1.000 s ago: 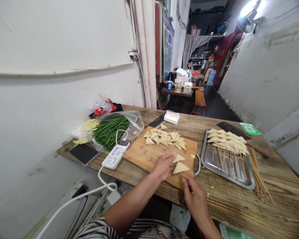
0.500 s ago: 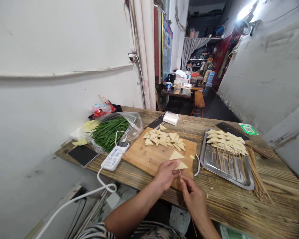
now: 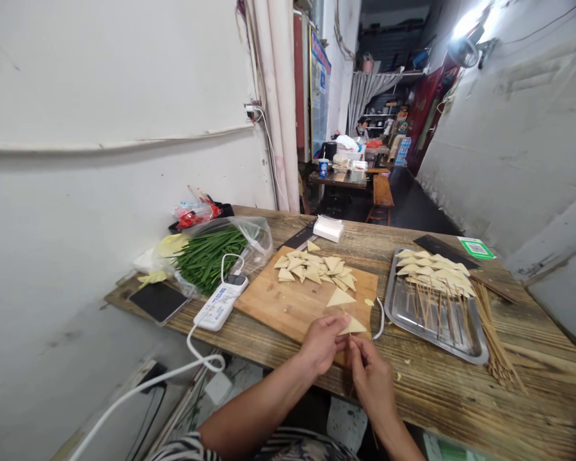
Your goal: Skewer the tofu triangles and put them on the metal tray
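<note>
Over the near right edge of the wooden cutting board [image 3: 273,304], my left hand [image 3: 322,342] pinches a pale yellow tofu triangle [image 3: 354,326] between thumb and fingers. Just below it, my right hand [image 3: 372,374] grips a thin bamboo skewer [image 3: 351,337] whose upper part meets that triangle. The skewer's lower end hangs beneath the hand, partly hidden by the wrist. Another tofu triangle [image 3: 340,298] shows just beyond my left fingers; whether the skewer runs through it I cannot tell. A heap of tofu triangles [image 3: 313,267] covers the board's far half.
Right of the board, a metal tray [image 3: 408,330] holds skewered tofu, beside loose bamboo skewers [image 3: 499,346]. To the left lie a power strip [image 3: 221,304], bagged green chives [image 3: 211,256] and a black tablet [image 3: 158,302]. A knife [image 3: 298,237] rests behind the board. Someone sits far back.
The held triangle has shifted slightly right and down, and my hands have come closer together along the skewer. Less of the stick shows between them. The view has drifted slightly.
</note>
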The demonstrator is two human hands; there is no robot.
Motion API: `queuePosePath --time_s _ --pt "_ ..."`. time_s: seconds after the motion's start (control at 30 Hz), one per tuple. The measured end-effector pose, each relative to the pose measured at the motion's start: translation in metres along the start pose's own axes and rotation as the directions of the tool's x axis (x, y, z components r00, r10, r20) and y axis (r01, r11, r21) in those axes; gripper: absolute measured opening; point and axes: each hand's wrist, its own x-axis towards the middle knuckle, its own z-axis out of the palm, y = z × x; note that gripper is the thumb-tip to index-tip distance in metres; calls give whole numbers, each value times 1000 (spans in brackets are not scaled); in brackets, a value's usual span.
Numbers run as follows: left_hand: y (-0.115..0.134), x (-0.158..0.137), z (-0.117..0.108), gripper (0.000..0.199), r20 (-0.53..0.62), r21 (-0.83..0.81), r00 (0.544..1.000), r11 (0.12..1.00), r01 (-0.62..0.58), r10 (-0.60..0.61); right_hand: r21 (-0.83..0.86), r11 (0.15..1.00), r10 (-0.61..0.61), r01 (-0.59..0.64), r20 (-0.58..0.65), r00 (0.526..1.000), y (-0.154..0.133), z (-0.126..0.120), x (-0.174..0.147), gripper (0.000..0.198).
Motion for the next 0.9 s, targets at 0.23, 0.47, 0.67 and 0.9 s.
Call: queuePosePath --time_s 0.23,0.47,0.67,0.9 --pt "27 8 -7 27 -58 -8 987 989 -150 149 -9 1000 -14 15 46 999 2 -2 -7 30" --pt "25 14 -11 19 -124 4 980 988 -157 156 -37 999 -28 31 73 997 -2 -2 -9 31" --pt "14 9 -3 23 -59 12 989 990 -137 138 -33 999 -26 28 46 999 -2 -1 -5 31" --pt "50 25 -34 33 -183 394 794 784 -481 579 22 1000 17 -17 21 1000 12 -1 -2 31"
